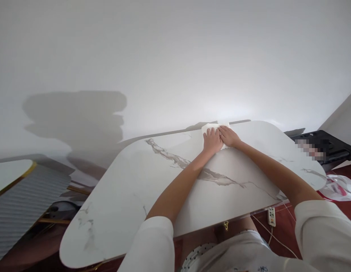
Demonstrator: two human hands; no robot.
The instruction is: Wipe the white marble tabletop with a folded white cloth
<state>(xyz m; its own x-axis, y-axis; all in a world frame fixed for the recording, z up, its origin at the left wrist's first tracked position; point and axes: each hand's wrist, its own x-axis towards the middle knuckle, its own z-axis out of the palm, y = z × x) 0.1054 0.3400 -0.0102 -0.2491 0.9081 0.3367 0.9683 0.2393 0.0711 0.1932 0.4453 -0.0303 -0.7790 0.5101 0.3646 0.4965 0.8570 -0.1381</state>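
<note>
A crumpled white cloth or paper towel (207, 127) lies on the far edge of a white marble-patterned tabletop (130, 177); which of the two it is, I cannot tell. My left hand (212, 141) presses down on it with the fingers spread. Beside it, touching at the thumb side, my right hand (229, 136) lies flat across the cloth's right part, fingers stretched toward the left hand. Both arms reach forward over the table. The underside of the cloth is hidden.
A pale wall (175, 68) rises right behind the table. At left stands a gold-edged cabinet with a ribbed grey side (28, 204). To the right are a black case (334, 145) and a plastic bag (341, 187). A power strip (271, 217) with its cable lies below.
</note>
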